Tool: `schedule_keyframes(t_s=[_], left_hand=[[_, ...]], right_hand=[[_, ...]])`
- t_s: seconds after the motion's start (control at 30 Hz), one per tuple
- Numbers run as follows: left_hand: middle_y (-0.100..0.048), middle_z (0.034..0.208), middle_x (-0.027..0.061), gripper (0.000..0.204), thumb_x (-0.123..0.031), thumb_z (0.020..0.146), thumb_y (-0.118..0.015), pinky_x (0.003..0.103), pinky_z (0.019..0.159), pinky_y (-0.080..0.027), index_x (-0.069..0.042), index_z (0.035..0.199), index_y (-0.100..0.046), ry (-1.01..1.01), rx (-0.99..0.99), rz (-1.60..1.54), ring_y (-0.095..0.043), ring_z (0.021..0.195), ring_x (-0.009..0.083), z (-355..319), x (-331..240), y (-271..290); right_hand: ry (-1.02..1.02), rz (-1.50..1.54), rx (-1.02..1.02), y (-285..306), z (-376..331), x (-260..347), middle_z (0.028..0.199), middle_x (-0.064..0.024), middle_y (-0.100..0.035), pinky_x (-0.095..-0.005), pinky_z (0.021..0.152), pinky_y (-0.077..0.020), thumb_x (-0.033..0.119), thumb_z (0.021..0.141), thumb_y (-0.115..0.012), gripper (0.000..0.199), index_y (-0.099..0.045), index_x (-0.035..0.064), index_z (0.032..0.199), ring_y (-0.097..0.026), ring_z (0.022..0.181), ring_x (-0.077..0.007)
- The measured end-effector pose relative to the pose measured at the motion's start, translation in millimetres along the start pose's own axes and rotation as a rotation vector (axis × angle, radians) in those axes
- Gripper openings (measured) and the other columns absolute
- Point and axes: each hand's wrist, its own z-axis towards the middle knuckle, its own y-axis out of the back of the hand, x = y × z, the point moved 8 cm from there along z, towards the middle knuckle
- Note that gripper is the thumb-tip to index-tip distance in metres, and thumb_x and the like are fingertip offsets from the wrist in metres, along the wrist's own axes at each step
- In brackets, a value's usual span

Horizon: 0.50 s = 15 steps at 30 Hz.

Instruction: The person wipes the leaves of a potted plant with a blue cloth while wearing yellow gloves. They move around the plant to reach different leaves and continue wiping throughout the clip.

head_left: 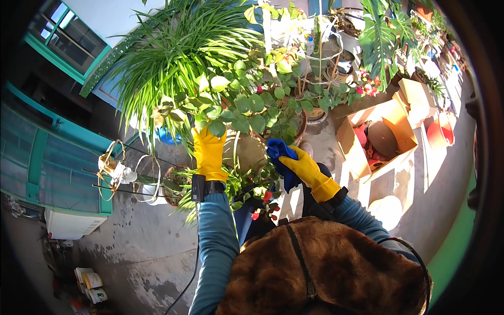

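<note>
My left hand [210,155], in a yellow rubber glove, is raised to the lower edge of a broad-leaved green plant [249,105]. Its fingers are closed at a round leaf [216,127], which partly covers the fingertips. To the right, my right hand [311,172], also gloved in yellow, grips a bunched dark blue cloth [281,157]. The cloth hangs just below the leaves, in front of a terracotta pot. Between my forearms, a lower plant with red flowers [268,197] rises close to my body.
A spiky long-leaved plant [184,63] spreads at the upper left. An open cardboard box [352,144] with red things and a brown round object stands right, near a red bucket [440,131]. A wire rack holds a white pot [152,193] on the left. A cable runs along my left arm.
</note>
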Motion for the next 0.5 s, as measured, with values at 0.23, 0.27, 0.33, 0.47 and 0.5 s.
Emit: schedule_keyframes(t_s=[0.23,0.27,0.33,0.47,0.5], left_hand=[[-0.055,0.145,0.0166,0.058,-0.054,0.111,-0.036,0.053,0.115,-0.044,-0.014,0.153,-0.046,0.002,-0.467,0.755,-0.058,0.128,0.032,-8.6,0.8,-3.7],[-0.052,0.151,0.0157,0.065,-0.059,0.11,-0.034,0.053,0.115,-0.044,-0.012,0.152,-0.047,0.015,-0.528,0.608,-0.055,0.132,0.0322,-11.0,7.5,-8.5],[-0.047,0.158,0.0123,0.073,-0.065,0.109,-0.033,0.05,0.113,-0.044,-0.009,0.153,-0.047,0.079,-0.474,0.516,-0.051,0.139,0.0336,-12.3,20.0,-27.9],[-0.047,0.157,0.013,0.073,-0.065,0.109,-0.03,0.048,0.113,-0.045,-0.01,0.155,-0.043,0.135,-0.552,0.549,-0.051,0.138,0.0309,-27.5,26.8,-34.4],[-0.047,0.157,0.0132,0.073,-0.065,0.109,-0.03,0.047,0.113,-0.045,-0.011,0.156,-0.042,0.147,-0.453,0.604,-0.051,0.139,0.0308,-26.3,29.5,-40.6]], right_hand=[[0.066,-0.095,-0.008,-1.4,-4.5,15.6,0.108,-0.0038,-0.072,-0.0297,0.084,-0.0564,0.024,0.097,-0.074,0.041,-0.063,0.003,0.131,-0.069,0.093,-0.0123],[0.085,-0.113,-0.006,-2.5,-2.7,20.6,0.107,-0.0038,-0.073,-0.0297,0.083,-0.0565,0.025,0.097,-0.074,0.042,-0.063,0.0035,0.131,-0.069,0.092,-0.012],[0.116,-0.127,-0.015,-5.8,-0.8,29.9,0.105,-0.0053,-0.074,-0.0301,0.081,-0.0568,0.03,0.098,-0.072,0.043,-0.063,0.0044,0.131,-0.07,0.091,-0.0125],[0.117,-0.149,0.101,-21.1,4.3,50.3,0.117,-0.0079,-0.072,-0.0323,0.091,-0.055,0.029,0.099,-0.072,0.048,-0.059,0.0045,0.138,-0.07,0.103,-0.0172],[0.203,-0.309,0.072,-25.6,0.5,60.1,0.116,-0.0093,-0.072,-0.0356,0.091,-0.0553,0.03,0.098,-0.072,0.048,-0.06,0.0068,0.137,-0.07,0.103,-0.0227]])
